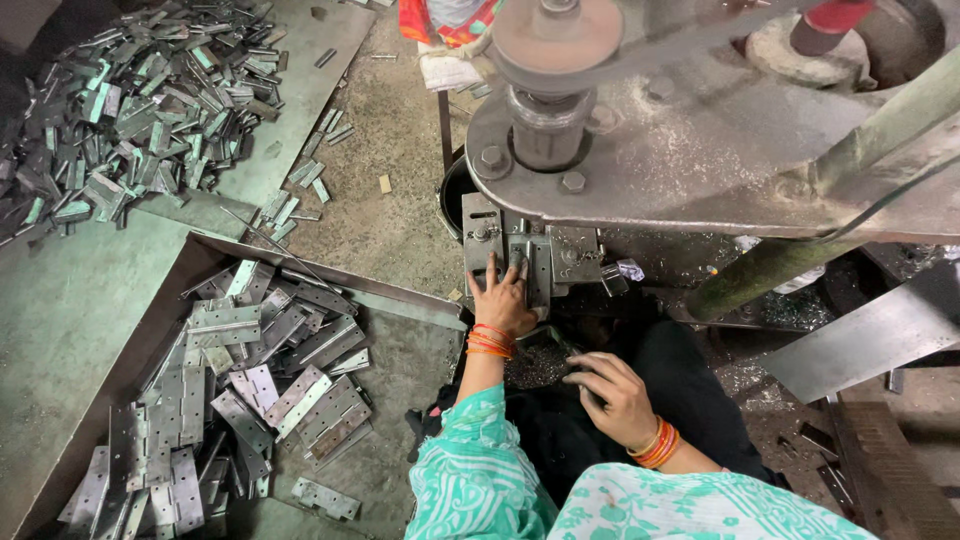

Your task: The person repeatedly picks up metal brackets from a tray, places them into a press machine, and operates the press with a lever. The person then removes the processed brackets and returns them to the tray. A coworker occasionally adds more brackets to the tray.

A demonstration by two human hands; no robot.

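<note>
We observe the left hand [503, 300] pressing a metal piece [527, 262] under the press [640, 150]; right hand [612, 395] rests open over the lap.

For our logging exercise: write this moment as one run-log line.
left hand: on machine fixture | right hand: open over lap | hinges: heaped in tray at left

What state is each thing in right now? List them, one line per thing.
left hand: open, fingers flat on the metal fixture under the machine.
right hand: loosely curled, empty, resting over the lap.
spindle: raised above the fixture; turning or not, cannot tell.
hinges in the tray: loose, heaped, many opened flat.
far pile of metal pieces: scattered in a heap on a sheet.
metal shavings: piled in the lap.
</note>
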